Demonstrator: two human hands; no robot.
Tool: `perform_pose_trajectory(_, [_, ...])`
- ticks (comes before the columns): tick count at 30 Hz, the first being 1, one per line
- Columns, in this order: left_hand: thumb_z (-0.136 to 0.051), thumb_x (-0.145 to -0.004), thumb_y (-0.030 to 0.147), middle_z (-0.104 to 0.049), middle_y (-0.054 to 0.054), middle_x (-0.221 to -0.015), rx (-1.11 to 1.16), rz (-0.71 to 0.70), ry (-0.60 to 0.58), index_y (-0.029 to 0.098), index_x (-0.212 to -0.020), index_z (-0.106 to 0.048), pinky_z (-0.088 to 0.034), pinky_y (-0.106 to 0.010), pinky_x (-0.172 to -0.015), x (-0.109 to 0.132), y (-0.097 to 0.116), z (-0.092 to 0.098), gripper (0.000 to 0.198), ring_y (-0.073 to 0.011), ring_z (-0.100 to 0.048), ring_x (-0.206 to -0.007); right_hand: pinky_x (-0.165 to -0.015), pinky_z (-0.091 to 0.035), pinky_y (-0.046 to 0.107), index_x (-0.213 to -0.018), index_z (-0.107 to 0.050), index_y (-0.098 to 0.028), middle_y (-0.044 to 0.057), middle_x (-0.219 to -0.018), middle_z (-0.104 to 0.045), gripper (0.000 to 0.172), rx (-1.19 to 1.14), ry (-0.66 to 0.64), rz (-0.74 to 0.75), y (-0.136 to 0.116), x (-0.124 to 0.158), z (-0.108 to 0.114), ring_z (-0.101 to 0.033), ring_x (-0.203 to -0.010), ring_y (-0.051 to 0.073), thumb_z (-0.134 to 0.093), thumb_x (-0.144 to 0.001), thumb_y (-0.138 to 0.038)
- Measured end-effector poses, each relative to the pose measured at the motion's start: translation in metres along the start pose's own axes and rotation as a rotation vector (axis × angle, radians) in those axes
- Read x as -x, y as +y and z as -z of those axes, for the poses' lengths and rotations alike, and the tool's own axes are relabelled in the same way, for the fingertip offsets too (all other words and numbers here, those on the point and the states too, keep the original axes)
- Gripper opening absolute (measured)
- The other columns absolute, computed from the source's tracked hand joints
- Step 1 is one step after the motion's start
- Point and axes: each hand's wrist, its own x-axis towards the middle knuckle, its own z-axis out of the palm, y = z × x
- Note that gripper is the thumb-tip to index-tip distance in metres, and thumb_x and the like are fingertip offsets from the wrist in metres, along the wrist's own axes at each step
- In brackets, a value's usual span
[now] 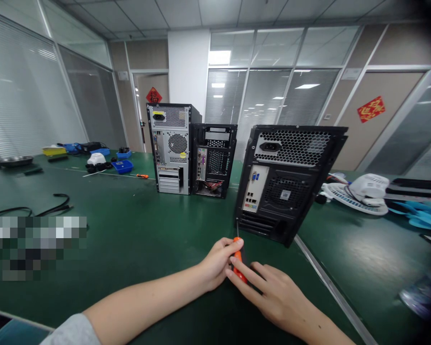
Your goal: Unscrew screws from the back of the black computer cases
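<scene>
A screwdriver [238, 256] with an orange and black handle is held upright before a black computer case [282, 182]. Its metal shaft meets the lower left edge of the case's back panel; any screw there is too small to make out. My left hand [219, 261] is closed around the upper handle, thumb along its top. From the right, my right hand [273, 292] reaches over the lower handle, with two fingers laid across it and the others apart; its thumb is hidden. The case stands tilted in the view, its back facing me.
Two more computer cases, one silver-backed [172, 148] and one black [215, 160], stand further back. Another orange screwdriver [142, 176] lies left of them near a blue tray [122, 166]. White fan parts [368, 191] sit at right; black cables [53, 206] lie left.
</scene>
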Motion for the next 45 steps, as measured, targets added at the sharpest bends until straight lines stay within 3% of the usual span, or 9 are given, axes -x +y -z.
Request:
perform_pose_trajectory(6, [-0.084,-0.05,0.049,-0.047,0.009,-0.058,-0.071,-0.015,0.037,0.018,-0.078,-0.047,-0.031,-0.02,-0.054,0.0,0.001,0.0,0.056,-0.0042,-0.042,-0.053,-0.061,-0.045,0.029,-0.126,-0.058,-0.018,0.005,-0.124,-0.064,0.045,0.011,-0.029,0.02,0.0,0.0,-0.001,-0.057,-0.074,0.015,-0.031,-0.09,-0.009])
perform_pose_trajectory(13, [-0.082,-0.054,0.048,-0.047,0.009,-0.06,-0.147,-0.022,0.067,0.019,-0.082,-0.045,-0.032,-0.021,-0.055,0.0,0.0,0.002,0.054,-0.0048,-0.044,-0.053,-0.063,-0.046,0.031,-0.126,-0.058,-0.02,0.002,-0.125,-0.063,0.047,-0.01,-0.036,0.027,-0.002,0.001,-0.003,-0.058,-0.078,0.016,-0.03,-0.09,-0.008])
perform_pose_trajectory(31, [-0.082,-0.058,0.04,-0.044,0.011,-0.052,-0.274,-0.083,0.04,0.019,-0.078,-0.042,-0.029,-0.02,-0.05,-0.006,0.001,0.005,0.05,-0.0041,-0.043,-0.048,-0.055,-0.045,0.028,-0.119,-0.062,-0.022,0.0,-0.127,-0.062,0.043,-0.035,-0.098,0.099,-0.001,-0.003,0.0,-0.059,-0.075,0.014,-0.032,-0.091,-0.009])
perform_pose_trajectory(45, [-0.081,-0.059,0.043,-0.048,0.01,-0.055,-0.34,-0.043,0.015,0.018,-0.083,-0.043,-0.03,-0.02,-0.05,-0.011,-0.001,0.01,0.051,-0.0054,-0.047,-0.049,-0.054,-0.044,0.029,-0.109,-0.063,-0.022,0.002,-0.114,-0.068,0.035,-0.038,-0.055,0.057,-0.003,-0.003,-0.003,-0.058,-0.071,0.015,-0.036,-0.09,-0.012])
